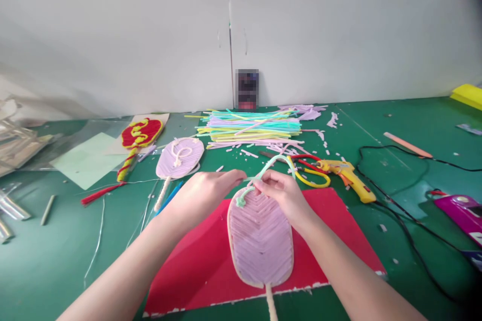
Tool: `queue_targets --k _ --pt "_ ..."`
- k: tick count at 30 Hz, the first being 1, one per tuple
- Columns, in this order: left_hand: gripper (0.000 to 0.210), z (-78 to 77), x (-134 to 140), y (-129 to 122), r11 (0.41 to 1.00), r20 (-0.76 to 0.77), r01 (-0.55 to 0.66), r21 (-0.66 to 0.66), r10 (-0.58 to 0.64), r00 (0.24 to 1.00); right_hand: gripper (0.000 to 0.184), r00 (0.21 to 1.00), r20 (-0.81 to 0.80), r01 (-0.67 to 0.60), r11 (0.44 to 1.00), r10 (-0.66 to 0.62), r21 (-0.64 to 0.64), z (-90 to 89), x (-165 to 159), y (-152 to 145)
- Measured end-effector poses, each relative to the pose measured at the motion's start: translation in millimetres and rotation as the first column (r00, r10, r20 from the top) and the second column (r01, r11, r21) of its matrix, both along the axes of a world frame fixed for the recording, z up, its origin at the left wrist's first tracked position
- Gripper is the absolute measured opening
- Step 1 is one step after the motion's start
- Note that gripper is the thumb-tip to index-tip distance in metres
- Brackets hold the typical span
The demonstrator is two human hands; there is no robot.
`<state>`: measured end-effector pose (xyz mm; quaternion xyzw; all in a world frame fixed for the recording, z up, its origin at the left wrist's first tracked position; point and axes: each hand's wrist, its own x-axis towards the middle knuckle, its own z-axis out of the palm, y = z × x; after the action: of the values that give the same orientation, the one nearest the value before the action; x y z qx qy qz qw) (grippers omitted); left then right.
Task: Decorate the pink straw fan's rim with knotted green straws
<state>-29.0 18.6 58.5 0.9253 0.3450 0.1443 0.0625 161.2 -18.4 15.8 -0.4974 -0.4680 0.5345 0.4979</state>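
Observation:
A lilac hand fan (261, 241) with a pale rim and pale wrapped handle lies in front of me, its surface covered in slanting fuzzy strips. My left hand (209, 188) is closed, pinching a mint-green pipe cleaner (268, 164) above the fan's top edge. Close beside it, my right hand (283, 194) also pinches the pipe cleaner, which arches up behind the fingers. A small green curl (241, 200) sits on the fan's upper left. Whether it joins the held piece is hard to see.
Beneath the fan is a red board (331, 230). Bundled pastel pipe cleaners (252, 128) lie behind. At right are red-and-yellow-handled scissors (312, 178), a yellow glue gun (348, 175) and its black cord. Another lilac fan (181, 158) and a red fan (142, 133) lie left.

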Motion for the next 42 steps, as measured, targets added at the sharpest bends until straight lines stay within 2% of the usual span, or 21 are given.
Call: queue_targets --k 4,9,14,19,26,33,39,42 --pt "0.020 -1.5 2.1 -0.6 0.991 -0.087 0.085 0.106 -0.076 0.993 0.022 0.997 0.072 -0.019 0.999 0.015 0.047 -2.5 -2.3 -0.4" --pt "0.023 -1.1 4.8 0.5 0.972 -0.086 0.143 0.186 -0.129 0.988 0.019 0.987 0.160 -0.041 0.996 0.027 0.086 -3.0 -3.6 -1.6" --pt "0.025 -1.2 5.7 -0.3 0.943 -0.069 0.158 0.294 -0.145 0.987 0.018 0.977 0.205 -0.072 0.993 0.052 0.093 -1.1 -3.2 -3.0" --pt "0.025 -3.1 6.2 -4.1 0.907 -0.045 0.162 0.388 -0.157 0.987 0.018 0.979 0.202 -0.052 0.996 0.037 0.066 0.0 -3.0 -2.9" --pt "0.025 0.4 6.3 -2.1 0.906 -0.127 0.242 0.347 -0.210 0.969 0.022 0.965 0.252 -0.091 0.995 0.077 0.045 -1.3 -5.0 -3.3" --pt "0.025 4.9 6.9 -0.9 0.865 -0.147 0.347 0.363 -0.315 0.938 0.018 0.942 0.285 -0.189 0.982 0.177 0.016 -2.1 -3.9 -2.8" --pt "0.020 5.4 8.5 -3.0 0.832 -0.221 0.394 0.390 -0.331 0.917 0.019 0.939 0.262 -0.224 0.974 0.224 -0.029 -1.0 -4.2 -3.4" --pt "0.021 5.9 8.5 -3.6 0.837 -0.219 0.395 0.379 -0.334 0.917 0.019 0.935 0.269 -0.230 0.973 0.230 -0.035 -0.5 -3.8 -3.7"
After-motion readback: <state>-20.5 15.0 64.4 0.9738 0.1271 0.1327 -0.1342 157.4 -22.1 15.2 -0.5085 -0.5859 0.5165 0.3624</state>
